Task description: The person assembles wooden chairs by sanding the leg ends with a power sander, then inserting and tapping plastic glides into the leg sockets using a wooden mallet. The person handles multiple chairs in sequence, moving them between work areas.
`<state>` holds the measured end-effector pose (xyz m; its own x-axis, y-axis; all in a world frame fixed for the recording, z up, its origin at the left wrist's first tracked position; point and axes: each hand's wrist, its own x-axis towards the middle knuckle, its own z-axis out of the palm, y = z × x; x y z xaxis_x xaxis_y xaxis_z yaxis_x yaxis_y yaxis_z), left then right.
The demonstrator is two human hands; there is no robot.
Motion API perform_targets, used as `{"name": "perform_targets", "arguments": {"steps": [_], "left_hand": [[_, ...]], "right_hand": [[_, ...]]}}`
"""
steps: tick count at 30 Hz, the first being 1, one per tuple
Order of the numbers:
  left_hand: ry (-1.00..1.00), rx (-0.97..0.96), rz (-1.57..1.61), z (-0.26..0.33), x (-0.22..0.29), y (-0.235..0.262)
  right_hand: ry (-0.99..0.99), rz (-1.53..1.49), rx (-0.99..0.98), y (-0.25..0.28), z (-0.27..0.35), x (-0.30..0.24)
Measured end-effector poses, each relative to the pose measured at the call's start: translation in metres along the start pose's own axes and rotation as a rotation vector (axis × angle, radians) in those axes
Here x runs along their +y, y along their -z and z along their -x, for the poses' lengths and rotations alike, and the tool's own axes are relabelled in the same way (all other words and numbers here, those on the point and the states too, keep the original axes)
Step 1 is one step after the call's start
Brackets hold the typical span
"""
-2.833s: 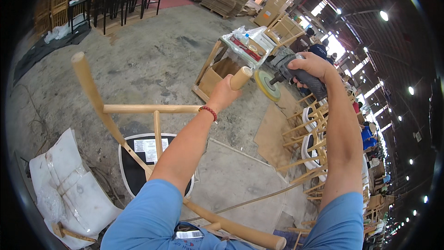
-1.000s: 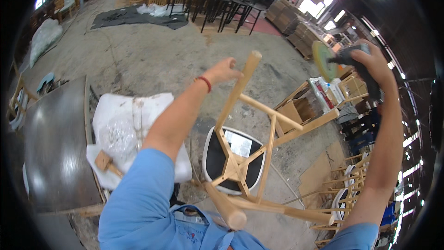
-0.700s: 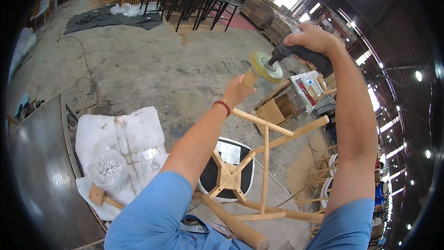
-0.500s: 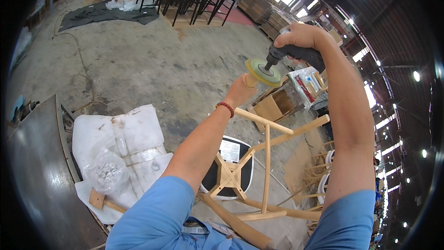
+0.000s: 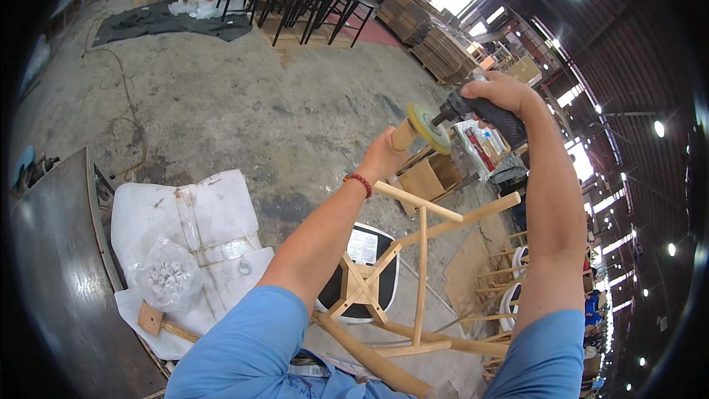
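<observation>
An upturned wooden chair stands before me, its black seat underside edged in white. My left hand, with a red bead bracelet at the wrist, is wrapped round one leg near its end. My right hand grips a dark handheld power sander from above. Its round yellow-green disc is tilted steeply and lies against or right beside the leg end; contact is hard to make out.
White foam sheets lie at left with a clear bag of small white pieces and a wooden mallet. Beside them stands a metal-topped table. Black stools and cardboard stacks are farther off; a wooden box sits beyond the chair.
The sander has shifted right and lower, and its disc has swung from nearly flat over the leg end to a steeper tilt at its side. My left hand keeps its hold on the leg.
</observation>
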<state>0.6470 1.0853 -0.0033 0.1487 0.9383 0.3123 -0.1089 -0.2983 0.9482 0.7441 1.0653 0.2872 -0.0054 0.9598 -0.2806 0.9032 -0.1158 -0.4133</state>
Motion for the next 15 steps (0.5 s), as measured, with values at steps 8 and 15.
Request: {"name": "perform_targets", "arguments": {"steps": [8, 15], "left_hand": [[-0.021, 0.02, -0.003, 0.002, -0.005, -0.002], [-0.012, -0.018, -0.002, 0.001, -0.009, -0.004]], "right_hand": [[-0.129, 0.2, 0.069, 0.01, -0.003, 0.015], [0.024, -0.002, 0.022, -0.001, -0.003, 0.021]]}}
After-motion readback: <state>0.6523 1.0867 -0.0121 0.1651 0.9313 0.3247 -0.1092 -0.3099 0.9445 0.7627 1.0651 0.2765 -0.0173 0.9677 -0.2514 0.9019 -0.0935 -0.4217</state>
